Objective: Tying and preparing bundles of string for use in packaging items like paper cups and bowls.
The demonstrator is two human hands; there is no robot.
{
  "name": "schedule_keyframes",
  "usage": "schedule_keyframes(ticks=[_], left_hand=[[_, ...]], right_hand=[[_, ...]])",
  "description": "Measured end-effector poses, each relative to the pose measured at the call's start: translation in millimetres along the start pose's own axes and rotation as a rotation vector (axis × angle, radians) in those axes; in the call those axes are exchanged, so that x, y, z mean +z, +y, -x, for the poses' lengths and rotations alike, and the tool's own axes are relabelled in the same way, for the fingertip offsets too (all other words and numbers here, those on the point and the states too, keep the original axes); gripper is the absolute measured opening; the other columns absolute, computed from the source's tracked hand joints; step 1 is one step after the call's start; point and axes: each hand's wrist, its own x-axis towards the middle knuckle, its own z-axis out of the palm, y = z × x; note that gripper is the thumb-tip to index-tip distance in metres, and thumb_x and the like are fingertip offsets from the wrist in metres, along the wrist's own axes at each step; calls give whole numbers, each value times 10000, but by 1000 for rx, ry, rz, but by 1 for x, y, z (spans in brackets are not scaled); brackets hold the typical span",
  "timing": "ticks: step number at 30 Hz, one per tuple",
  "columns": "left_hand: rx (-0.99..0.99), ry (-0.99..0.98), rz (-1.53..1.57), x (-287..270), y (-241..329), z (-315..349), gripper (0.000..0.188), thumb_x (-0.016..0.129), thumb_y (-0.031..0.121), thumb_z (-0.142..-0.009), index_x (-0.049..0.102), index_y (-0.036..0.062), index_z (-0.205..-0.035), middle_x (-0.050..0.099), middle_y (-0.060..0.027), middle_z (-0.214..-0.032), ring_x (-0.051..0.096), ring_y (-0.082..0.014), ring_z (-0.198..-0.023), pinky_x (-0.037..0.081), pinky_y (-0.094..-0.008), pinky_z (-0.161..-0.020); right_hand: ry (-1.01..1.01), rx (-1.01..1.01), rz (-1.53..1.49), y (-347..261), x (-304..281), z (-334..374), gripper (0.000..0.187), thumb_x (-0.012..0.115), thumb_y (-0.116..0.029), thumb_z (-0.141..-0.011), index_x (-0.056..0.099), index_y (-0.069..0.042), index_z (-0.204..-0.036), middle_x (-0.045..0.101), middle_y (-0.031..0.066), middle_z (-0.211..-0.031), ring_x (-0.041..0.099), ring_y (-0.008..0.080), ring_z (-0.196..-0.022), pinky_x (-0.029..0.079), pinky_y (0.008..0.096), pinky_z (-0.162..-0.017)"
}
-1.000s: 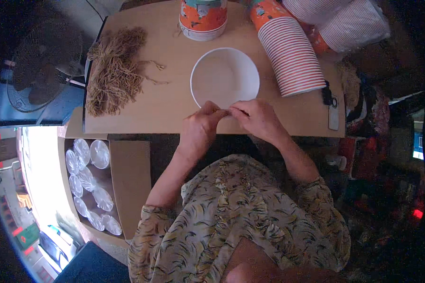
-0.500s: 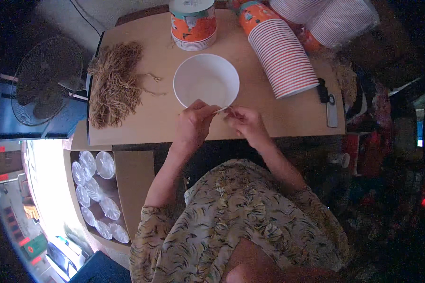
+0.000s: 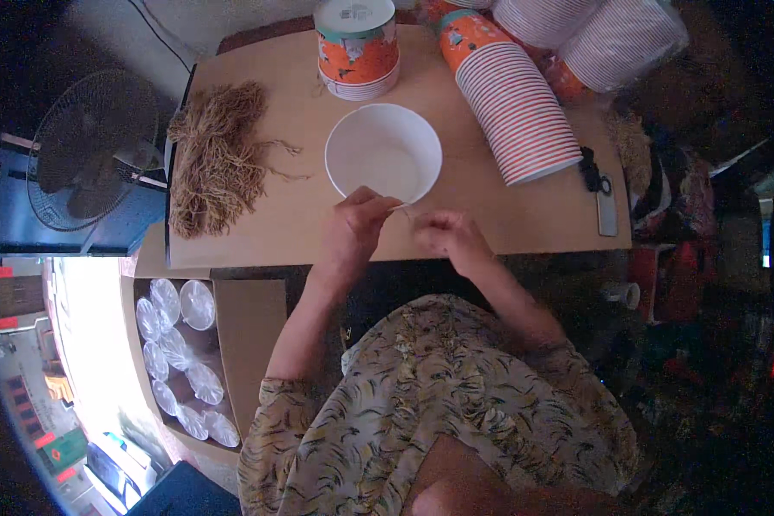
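A white paper tub (image 3: pixel 383 150), its mouth facing me, is in the middle of the table. At its near rim my left hand (image 3: pixel 357 225) is closed in a pinch, with a thin pale strand (image 3: pixel 407 209) sticking out from the fingertips toward the right. Whether those fingers also touch the rim I cannot tell. Just right of it, my right hand (image 3: pixel 451 239) has its fingers curled together, slightly blurred; what they hold is too small to make out. On the left lies a loose bundle of brown twine (image 3: pixel 219 163), a few strands trailing toward the tub.
An orange-patterned tub stack (image 3: pixel 359 60) stands upside down behind. A long row of nested tubs (image 3: pixel 520 112) lies at right, with plastic-wrapped stacks (image 3: pixel 615 47) beyond. Keys (image 3: pixel 605 206) lie near the right edge. A carton (image 3: pixel 248 344) of wrapped tubs and a fan (image 3: pixel 93 150) are at left.
My right hand has drawn slightly away from my left, and the pale strand shows more clearly between them. The whole view has shifted a little.
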Motion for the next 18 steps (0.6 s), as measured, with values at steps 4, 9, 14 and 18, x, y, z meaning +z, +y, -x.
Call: schedule_keyframes(ticks=[4,9,14,18], left_hand=[[45,-35,-46,-13,1,-3,286,614,-63,-825,723,77,-1050,679,-111,-889,676,-229,-750,546,-321,-662],[64,-61,-41,-25,-10,-8,195,663,54,-847,725,95,-1027,699,-117,-946,695,-297,-807,552,-374,-687],[-45,-229,131,-35,31,-22,322,575,68,-949,619,107,-1267,695,-94,-1058,700,-179,-782,554,-312,-615],[-162,-546,335,-31,58,-42,296,522,202,-1015,586,23,-1241,679,-82,-873,671,-145,-702,524,-286,-585]], right_hand=[[-161,14,102,-2,-31,14,119,707,-167,-839,665,-56,-823,583,-54,-692,485,33,-586,371,204,-521],[-321,-24,-51,-47,-40,27,107,718,-130,-816,655,-51,-851,579,-54,-715,474,29,-575,360,191,-518],[-279,-41,113,-66,-35,21,88,704,-79,-815,631,-37,-843,563,-51,-724,454,19,-583,330,186,-502],[-358,-118,134,-72,-39,18,142,714,-132,-832,626,-38,-893,572,-45,-765,457,6,-607,324,175,-501]])
